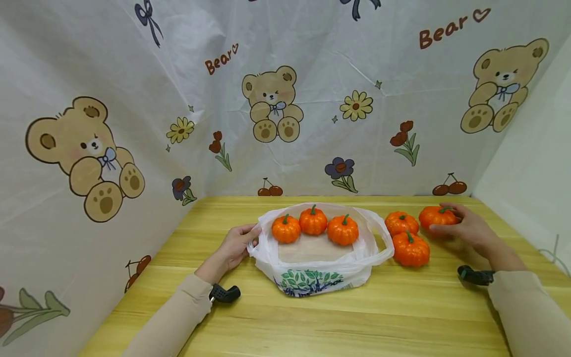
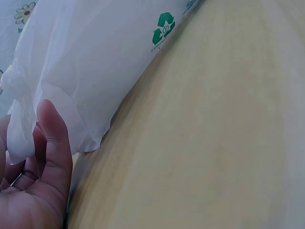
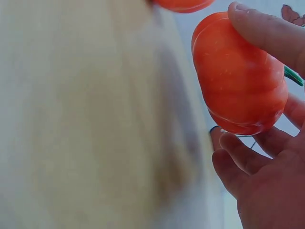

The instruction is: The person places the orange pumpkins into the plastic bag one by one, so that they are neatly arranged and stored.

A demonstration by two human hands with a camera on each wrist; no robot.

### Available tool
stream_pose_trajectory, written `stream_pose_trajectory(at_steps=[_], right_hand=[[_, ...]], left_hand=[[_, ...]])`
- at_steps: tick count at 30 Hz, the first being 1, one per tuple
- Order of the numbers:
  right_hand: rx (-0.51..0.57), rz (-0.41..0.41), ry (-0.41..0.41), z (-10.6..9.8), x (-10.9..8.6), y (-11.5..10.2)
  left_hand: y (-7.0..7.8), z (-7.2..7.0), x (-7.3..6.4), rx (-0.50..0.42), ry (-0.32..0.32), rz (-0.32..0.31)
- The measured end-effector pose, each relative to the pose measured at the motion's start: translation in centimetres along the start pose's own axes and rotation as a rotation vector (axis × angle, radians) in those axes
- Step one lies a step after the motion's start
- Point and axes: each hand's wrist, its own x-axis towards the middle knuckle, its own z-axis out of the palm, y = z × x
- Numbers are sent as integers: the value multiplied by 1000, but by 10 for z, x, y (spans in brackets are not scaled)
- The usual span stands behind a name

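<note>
A white plastic bag [image 1: 267,260] with a green tree print stands with its mouth spread wide. Inside it, 3 small orange pumpkins [image 1: 313,222] with green stems line the far side. My left hand [image 1: 234,246] holds the bag's left handle, the thin plastic [image 2: 21,131] passing between thumb and fingers in the left wrist view. At the right, my right hand [image 1: 475,230] grips another orange pumpkin [image 3: 240,74], thumb on one side and fingers on the other. Two more pumpkins, a rear one [image 1: 401,224] and a front one [image 1: 411,249], sit between the bag and that hand.
The wooden table [image 1: 321,322] runs back to a white cloth backdrop [image 1: 312,54] printed with bears and flowers. The bag's right handle [image 1: 383,238] loops out close to the two loose pumpkins. A pale wall [image 1: 535,163] borders the right side.
</note>
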Motion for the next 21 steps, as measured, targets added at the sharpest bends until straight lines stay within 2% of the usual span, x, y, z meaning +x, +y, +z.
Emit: stream_pose_trajectory(at_steps=[3,9,15,21], right_hand=[[6,-29,20,-3,-2,-10],[-55,-92,54,-4,-6,-37],[-70,-110,39,0,-8,-69],[-83,-171,30,10,-10,-100]], left_hand=[[-1,0,1,-1,6,2],[-2,-1,1,0,5,1],[-2,0,1,2,10,-1],[-1,-1,1,-5,7,2]])
